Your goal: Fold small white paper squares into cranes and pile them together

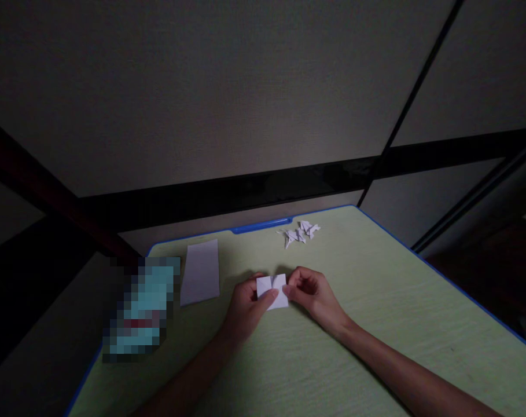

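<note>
Pinched by L hand [245, 307] at 9, R hand [312, 295] at 3: folded paper [273, 291], prob. to hold flaps aligned. Sheet [199, 272] at 10.

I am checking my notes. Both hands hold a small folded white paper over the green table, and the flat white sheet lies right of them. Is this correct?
Not quite. The head view shows the flat white sheet left of the hands, not right. The left hand and right hand do hold the small folded white paper over the green table.
</note>
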Demonstrator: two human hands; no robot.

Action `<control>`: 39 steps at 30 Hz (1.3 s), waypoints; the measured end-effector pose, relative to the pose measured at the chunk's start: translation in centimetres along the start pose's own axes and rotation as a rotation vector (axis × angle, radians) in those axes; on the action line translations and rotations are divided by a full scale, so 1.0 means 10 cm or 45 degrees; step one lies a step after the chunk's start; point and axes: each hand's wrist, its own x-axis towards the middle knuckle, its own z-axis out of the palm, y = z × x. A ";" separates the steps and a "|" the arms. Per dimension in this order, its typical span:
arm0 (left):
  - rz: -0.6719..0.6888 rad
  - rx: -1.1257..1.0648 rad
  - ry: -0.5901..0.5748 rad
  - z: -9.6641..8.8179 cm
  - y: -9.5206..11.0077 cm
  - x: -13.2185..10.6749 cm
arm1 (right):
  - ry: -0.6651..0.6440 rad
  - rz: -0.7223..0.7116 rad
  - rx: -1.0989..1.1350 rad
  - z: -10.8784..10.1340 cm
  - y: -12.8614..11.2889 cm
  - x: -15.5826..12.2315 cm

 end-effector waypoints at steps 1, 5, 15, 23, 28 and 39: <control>0.007 0.007 -0.008 0.00 0.00 0.00 | 0.000 0.001 -0.004 0.01 0.00 0.00; 0.054 0.033 -0.022 0.01 -0.02 0.00 | -0.049 -0.049 -0.046 0.03 0.04 0.01; 0.182 -0.018 -0.048 0.02 0.02 0.01 | -0.194 -0.020 -0.120 0.00 0.04 -0.01; 0.191 -0.043 0.050 0.03 0.00 0.02 | -0.238 -0.015 -0.168 -0.01 0.00 -0.04; 0.199 -0.084 0.050 0.01 -0.01 0.03 | -0.228 -0.018 -0.130 0.02 0.01 -0.04; 0.041 -0.270 0.063 -0.02 -0.12 0.07 | -0.182 0.066 0.123 -0.01 0.03 0.00</control>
